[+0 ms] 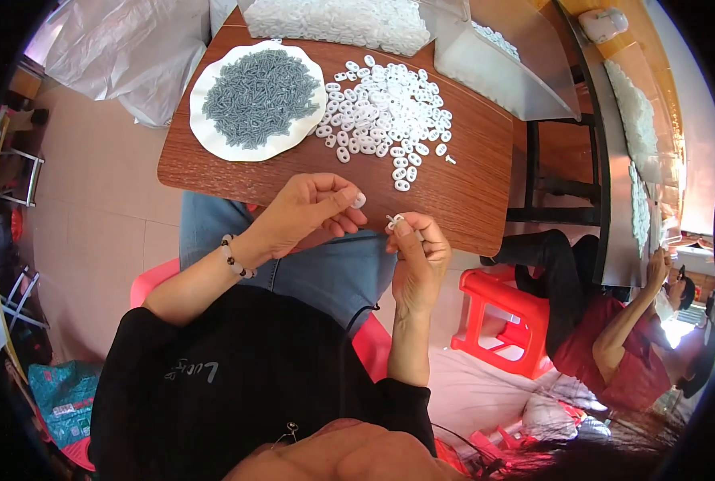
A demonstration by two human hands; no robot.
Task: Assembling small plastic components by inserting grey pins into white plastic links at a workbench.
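My left hand (313, 210) pinches a small white oval piece (359, 200) between thumb and fingertips, just off the table's near edge. To its right, my right hand (420, 255) is closed on another small white piece (394, 222), with a thin bit sticking out at its top. The fingers partly cover both pieces. Beyond my hands lies a loose pile of white oval pieces with two holes each (389, 104). Left of the pile, a white plate with a wavy rim (201, 132) bears a heap of small grey screw-like pieces (261, 98).
The brown wooden table (237, 178) has clear bins (494, 76) of white pieces along its far side. A tiny white T-shaped piece (450, 159) lies right of the pile. At right, a red stool (506, 321) stands near another person (614, 345) working at a neighbouring table.
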